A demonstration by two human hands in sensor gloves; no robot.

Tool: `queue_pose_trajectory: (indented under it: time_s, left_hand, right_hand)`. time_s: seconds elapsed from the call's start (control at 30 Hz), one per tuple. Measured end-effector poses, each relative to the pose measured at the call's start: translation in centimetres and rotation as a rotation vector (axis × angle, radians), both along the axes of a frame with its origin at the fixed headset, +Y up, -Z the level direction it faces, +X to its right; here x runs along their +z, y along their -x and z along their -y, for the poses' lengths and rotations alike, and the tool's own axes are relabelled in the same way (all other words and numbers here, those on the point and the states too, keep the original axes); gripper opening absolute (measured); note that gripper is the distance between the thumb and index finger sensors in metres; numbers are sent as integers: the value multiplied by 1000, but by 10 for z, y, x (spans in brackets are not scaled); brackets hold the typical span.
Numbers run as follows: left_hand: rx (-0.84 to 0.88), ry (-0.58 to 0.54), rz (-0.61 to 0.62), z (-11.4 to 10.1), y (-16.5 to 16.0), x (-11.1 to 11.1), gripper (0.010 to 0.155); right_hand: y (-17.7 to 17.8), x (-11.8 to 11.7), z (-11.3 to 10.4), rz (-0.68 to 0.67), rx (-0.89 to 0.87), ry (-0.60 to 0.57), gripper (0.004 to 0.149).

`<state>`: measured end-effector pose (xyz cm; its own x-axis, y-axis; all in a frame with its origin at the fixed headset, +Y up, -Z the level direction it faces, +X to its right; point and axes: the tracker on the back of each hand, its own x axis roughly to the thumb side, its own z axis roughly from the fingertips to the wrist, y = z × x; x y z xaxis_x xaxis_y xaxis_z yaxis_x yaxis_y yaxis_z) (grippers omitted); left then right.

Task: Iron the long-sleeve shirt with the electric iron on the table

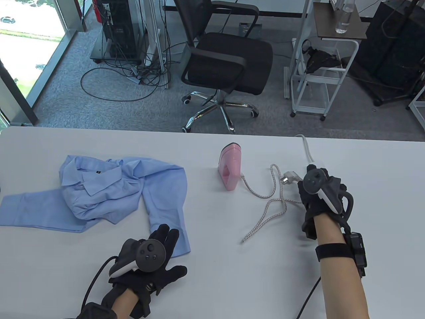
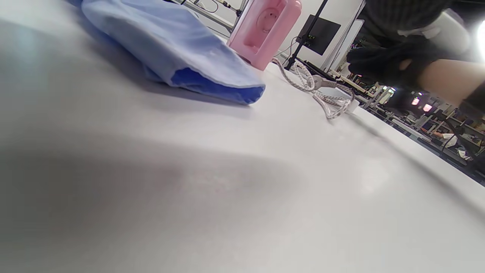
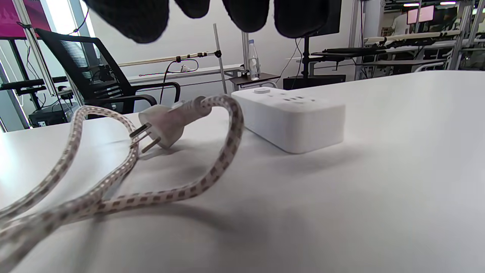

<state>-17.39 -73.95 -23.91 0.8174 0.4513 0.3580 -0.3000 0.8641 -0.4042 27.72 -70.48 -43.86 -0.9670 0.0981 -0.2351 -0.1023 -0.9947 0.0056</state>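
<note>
Table view: right hand (image 1: 319,196), fingers loose, empty, hovers over the plug (image 1: 289,176) and power strip (image 3: 291,117); left hand (image 1: 149,262) spread flat beside the crumpled blue shirt's (image 1: 99,189) cuff; pink iron (image 1: 229,165) upright mid-tabletop (image 1: 212,282).

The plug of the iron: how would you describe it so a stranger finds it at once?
On the white table, follow the braided cord from the pink iron toward the right hand. The plug lies loose beside the white power strip, its bare metal prongs showing, not inserted.
</note>
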Motion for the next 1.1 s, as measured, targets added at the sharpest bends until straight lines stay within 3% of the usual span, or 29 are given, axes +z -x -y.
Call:
queue_pose_trajectory:
  time_s: [0.17, 0.3, 0.43, 0.5, 0.57, 0.67, 0.77, 0.87, 1.0, 1.1]
  left_hand:
    - [10, -17, -12, -4, 1, 1, 105]
    - [3, -9, -31, -2, 6, -2, 105]
    - [3, 1, -41, 0, 10, -4, 105]
    - [2, 5, -41, 0, 10, -5, 105]
    - [2, 5, -37, 0, 9, -5, 105]
    - [-2, 7, -24, 1, 6, -4, 105]
    - [-7, 15, -15, 3, 3, -3, 105]
    - [-4, 21, -8, 4, 2, -2, 105]
    - [4, 5, -3, 0, 1, -2, 105]
    - [8, -1, -1, -2, 1, -2, 105]
  right_hand:
    - [25, -37, 5, 17, -66, 74, 59]
    - [43, -61, 29, 61, 31, 291, 59]
    - [49, -63, 48, 74, 81, 292, 55]
    - [53, -58, 49, 58, 87, 211, 54]
    - [58, -53, 47, 41, 113, 252, 58]
    - [60, -40, 44, 39, -12, 255, 61]
    - [58, -30, 39, -9, -8, 247, 73]
    - [48, -17, 20, -24, -27, 77, 76]
    - [14, -6, -14, 15, -201, 3, 77]
    - [-18, -1, -28, 111, -279, 18, 75]
